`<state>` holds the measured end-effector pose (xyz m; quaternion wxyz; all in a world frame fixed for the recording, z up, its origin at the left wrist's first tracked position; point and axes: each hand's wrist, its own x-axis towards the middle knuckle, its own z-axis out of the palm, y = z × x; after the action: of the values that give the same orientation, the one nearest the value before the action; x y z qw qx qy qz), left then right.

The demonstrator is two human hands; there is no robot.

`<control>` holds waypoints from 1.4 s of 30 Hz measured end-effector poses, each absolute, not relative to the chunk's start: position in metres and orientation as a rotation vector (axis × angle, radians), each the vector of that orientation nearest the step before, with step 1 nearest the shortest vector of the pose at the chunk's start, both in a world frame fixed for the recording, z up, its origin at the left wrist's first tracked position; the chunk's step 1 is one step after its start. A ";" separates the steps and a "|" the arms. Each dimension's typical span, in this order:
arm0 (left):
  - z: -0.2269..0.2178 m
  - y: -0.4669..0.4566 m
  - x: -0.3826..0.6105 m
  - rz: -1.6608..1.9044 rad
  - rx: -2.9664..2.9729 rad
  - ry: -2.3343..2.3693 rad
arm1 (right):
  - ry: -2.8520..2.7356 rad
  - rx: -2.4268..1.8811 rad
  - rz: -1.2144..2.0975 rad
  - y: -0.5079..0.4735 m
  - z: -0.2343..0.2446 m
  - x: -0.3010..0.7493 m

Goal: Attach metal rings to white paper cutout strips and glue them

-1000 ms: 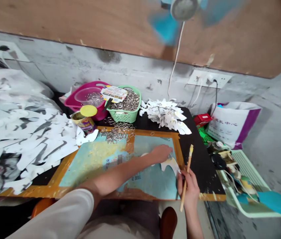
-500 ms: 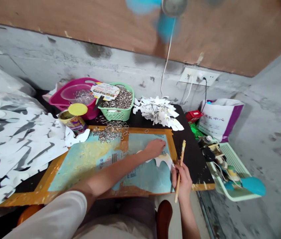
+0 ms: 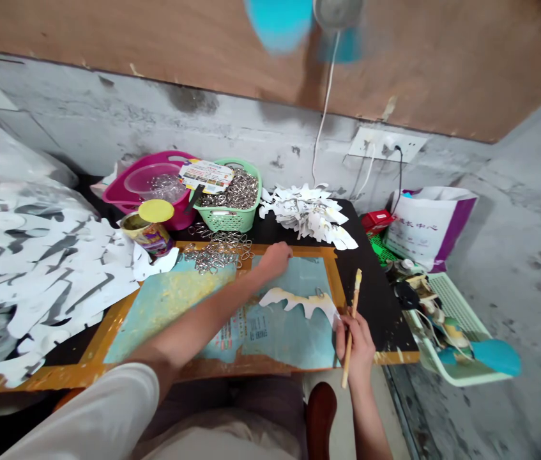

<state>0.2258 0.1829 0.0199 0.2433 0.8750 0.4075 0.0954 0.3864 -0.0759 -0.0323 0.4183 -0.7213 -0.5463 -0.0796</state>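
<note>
My right hand (image 3: 357,342) grips a wooden paintbrush (image 3: 351,326), its bristle end up and coated in pale yellow. The same fingers meet the right tip of a white scalloped paper cut-out (image 3: 294,299), which lies on the blue sheet (image 3: 299,345). A small metal ring (image 3: 319,292) rests at the cut-out's upper edge. My left hand (image 3: 276,259) is at the far edge of the blue sheet, fingers curled closed; what they hold, if anything, is hidden. Just left of it lies a loose pile of metal rings (image 3: 220,251).
Behind the pile stand a green basket (image 3: 227,220) full of metal rings and a pink basket (image 3: 184,220). An open tin (image 3: 150,236) sits beside them. White cut-outs (image 3: 59,275) cover the left side; more (image 3: 311,214) are stacked at the back. A pale green basket (image 3: 466,381) stands right.
My left hand has moved left and away from me, off the cut-out, uncovering it and the ring on it. My right hand keeps the paintbrush at the cut-out's tip.
</note>
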 end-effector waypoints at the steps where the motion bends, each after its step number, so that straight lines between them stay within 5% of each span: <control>1: 0.022 0.181 0.222 0.265 2.367 1.062 | -1.372 -1.808 -0.203 -0.076 -0.033 0.387; 23: 0.015 0.142 0.173 0.215 2.437 0.680 | -1.404 -1.824 -0.265 -0.079 -0.038 0.389; 34: 0.022 0.168 0.098 0.228 2.419 1.519 | -1.387 -1.827 -0.274 -0.078 -0.038 0.388; 42: 0.007 0.175 0.093 0.206 2.424 1.469 | -1.390 -1.826 -0.275 -0.077 -0.037 0.388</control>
<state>0.0926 0.1751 0.0072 0.1495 0.8434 0.5111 0.0715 0.3881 -0.0773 -0.0371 0.4032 -0.7229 -0.5503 -0.1090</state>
